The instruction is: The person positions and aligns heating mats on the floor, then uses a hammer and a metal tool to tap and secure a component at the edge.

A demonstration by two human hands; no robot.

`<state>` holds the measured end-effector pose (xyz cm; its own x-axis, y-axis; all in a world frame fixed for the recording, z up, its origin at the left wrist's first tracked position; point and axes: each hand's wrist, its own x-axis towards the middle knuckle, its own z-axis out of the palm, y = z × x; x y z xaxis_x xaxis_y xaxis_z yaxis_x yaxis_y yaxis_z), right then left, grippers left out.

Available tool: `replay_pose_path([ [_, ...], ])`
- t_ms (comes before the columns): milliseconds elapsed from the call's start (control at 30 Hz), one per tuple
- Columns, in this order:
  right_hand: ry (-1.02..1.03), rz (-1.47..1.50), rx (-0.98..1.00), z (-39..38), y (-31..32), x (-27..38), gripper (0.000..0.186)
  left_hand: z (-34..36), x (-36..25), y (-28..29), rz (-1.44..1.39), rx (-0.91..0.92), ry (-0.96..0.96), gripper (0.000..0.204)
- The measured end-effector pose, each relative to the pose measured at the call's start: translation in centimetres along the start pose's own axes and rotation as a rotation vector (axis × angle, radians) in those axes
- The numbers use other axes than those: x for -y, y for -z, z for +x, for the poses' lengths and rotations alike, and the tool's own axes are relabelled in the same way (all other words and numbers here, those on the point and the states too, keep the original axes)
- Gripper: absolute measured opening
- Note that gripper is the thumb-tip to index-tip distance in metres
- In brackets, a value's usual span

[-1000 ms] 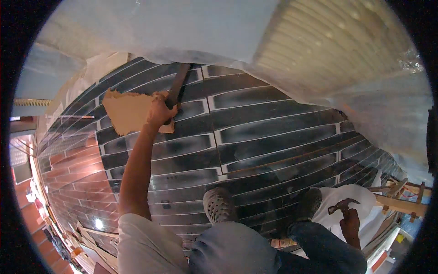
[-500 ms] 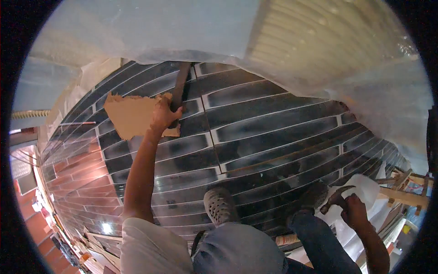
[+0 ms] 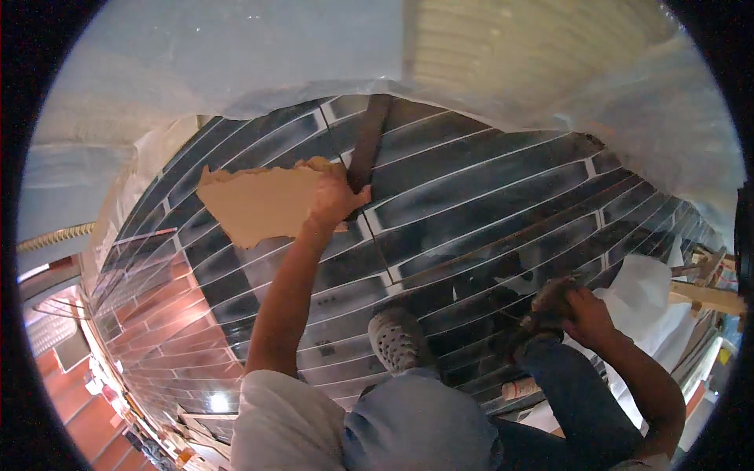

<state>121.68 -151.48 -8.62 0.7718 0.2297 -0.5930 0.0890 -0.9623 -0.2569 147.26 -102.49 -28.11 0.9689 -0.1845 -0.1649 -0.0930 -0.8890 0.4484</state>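
Note:
My left hand (image 3: 334, 196) grips the lower end of a long dark brown bar (image 3: 367, 133) lying over a torn tan cardboard piece (image 3: 255, 200) on the dark, glossy tiles (image 3: 471, 220) with white joint lines. My right hand (image 3: 585, 318) holds a hammer (image 3: 554, 298), blurred and partly hidden by my fingers, above my bent right leg (image 3: 569, 392). My left grey clog (image 3: 397, 337) rests on the tiles below the cardboard.
Translucent plastic sheeting (image 3: 236, 47) covers the area along the top and right. At the right are white sheets (image 3: 636, 290) and wooden pieces (image 3: 707, 294). A rolled-label tube (image 3: 518, 388) lies by my leg. Reddish flooring (image 3: 67, 385) and assorted boards show at the lower left.
My right hand with the hammer has risen and moved forward from near my knee. My left hand and the bar sit farther right in the picture, as the view shifts slightly.

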Motion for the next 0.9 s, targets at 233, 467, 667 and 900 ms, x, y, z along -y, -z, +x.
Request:
replay_pose_path([
  [233, 0.066, 0.095, -0.049, 4.9, -2.7, 2.2, 0.049, 0.0, -1.6, 0.7, -0.026, -0.058, -0.041, 0.057],
  [467, 0.001, 0.309, 0.054, 9.8, -2.7, 6.5, 0.041, 0.0, -2.8, -0.2, 0.193, -0.065, 0.021, 0.058],
  [667, 0.079, 0.373, -0.066, 11.1, -5.3, 7.8, 0.032, -1.5, -5.5, -0.7, 0.365, -0.234, 0.039, 0.062],
  [900, -0.009, 0.550, -0.001, 11.6, -4.3, 9.2, 0.025, -1.2, -9.6, -1.7, 0.005, -0.051, 0.110, 0.069],
])
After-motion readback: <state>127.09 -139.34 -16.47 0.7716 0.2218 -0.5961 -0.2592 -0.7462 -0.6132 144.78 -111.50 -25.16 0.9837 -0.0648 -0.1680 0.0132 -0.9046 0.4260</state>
